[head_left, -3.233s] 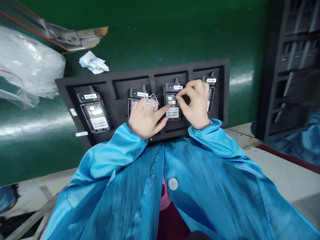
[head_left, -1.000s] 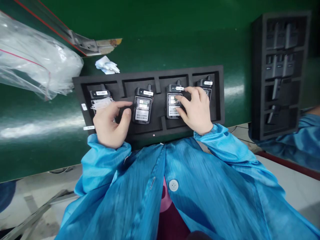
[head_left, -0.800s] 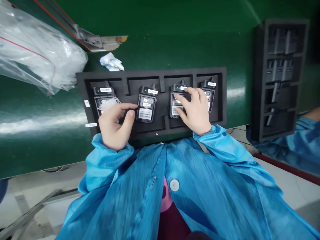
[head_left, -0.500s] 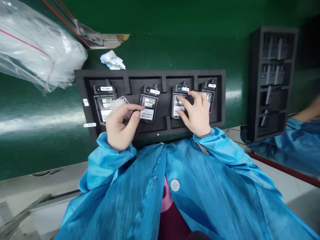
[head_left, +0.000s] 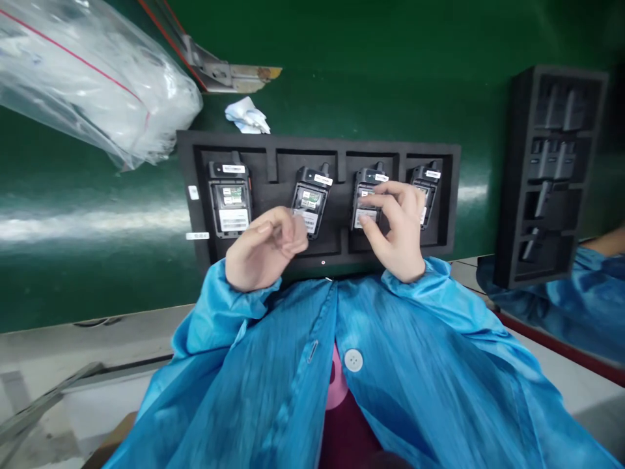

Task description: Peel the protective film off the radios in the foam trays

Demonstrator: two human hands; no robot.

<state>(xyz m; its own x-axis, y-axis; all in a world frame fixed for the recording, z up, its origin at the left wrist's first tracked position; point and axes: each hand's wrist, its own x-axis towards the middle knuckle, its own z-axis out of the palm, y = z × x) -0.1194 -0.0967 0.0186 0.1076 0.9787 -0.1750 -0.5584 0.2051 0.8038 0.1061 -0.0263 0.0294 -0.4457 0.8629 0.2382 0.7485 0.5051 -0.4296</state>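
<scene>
A black foam tray lies on the green surface and holds four black handheld radios with their backs open. My left hand hovers just in front of the second radio, its fingers curled around thin clear plastic pieces, blurred by motion. My right hand rests over the third radio, thumb and forefinger pinched together at its open back; what they pinch is too small to make out. The first radio and the fourth radio lie untouched in their slots.
A big clear plastic bag lies at the far left, with a crumpled white wipe and a metal bracket behind the tray. A second black foam tray stands at the right. Another person's blue sleeve is beside it.
My left hand has moved right from the first radio to the front of the second, carrying the clear pieces. My right hand has stayed on the third radio.
</scene>
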